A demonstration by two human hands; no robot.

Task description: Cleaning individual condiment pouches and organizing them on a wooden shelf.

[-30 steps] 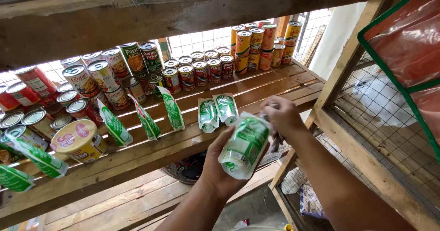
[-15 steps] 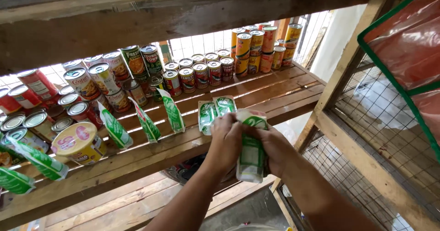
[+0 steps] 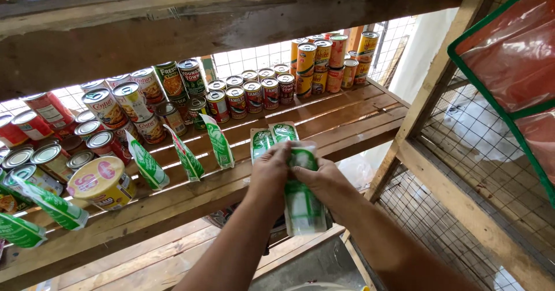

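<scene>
So from my head cam, both hands are on the same thing: a green-and-white soft plastic pouch (image 3: 302, 201), held upright in front of the slatted wooden shelf (image 3: 352, 123). My left hand (image 3: 270, 172) is wrapped around its upper left edge, and my right hand (image 3: 325, 181) grips it from the right side, fingers curled over the top of the pack. The bottom half of the pouch hangs free below both hands, just in front of the shelf's front edge.

Right behind my knuckles, two more green-and-white pouches (image 3: 272, 136) stand side by side on the slats, leaning back a bit. To their left there's a row of three similar green pouches (image 3: 186, 157) standing tilted and spaced apart along the shelf.

Further back, a line of short red-labelled tin cans (image 3: 254, 97) runs along the middle of the shelf, and a stack of taller orange-and-yellow tin cans (image 3: 324, 62) sits at the far right corner against the wire mesh. On the left is a pile of mixed cans lying on their sides (image 3: 115, 109), and a round yellow tub with a pink lid (image 3: 103, 181) near the front.

Off to the right is a wooden frame with wire mesh (image 3: 480, 152).
</scene>
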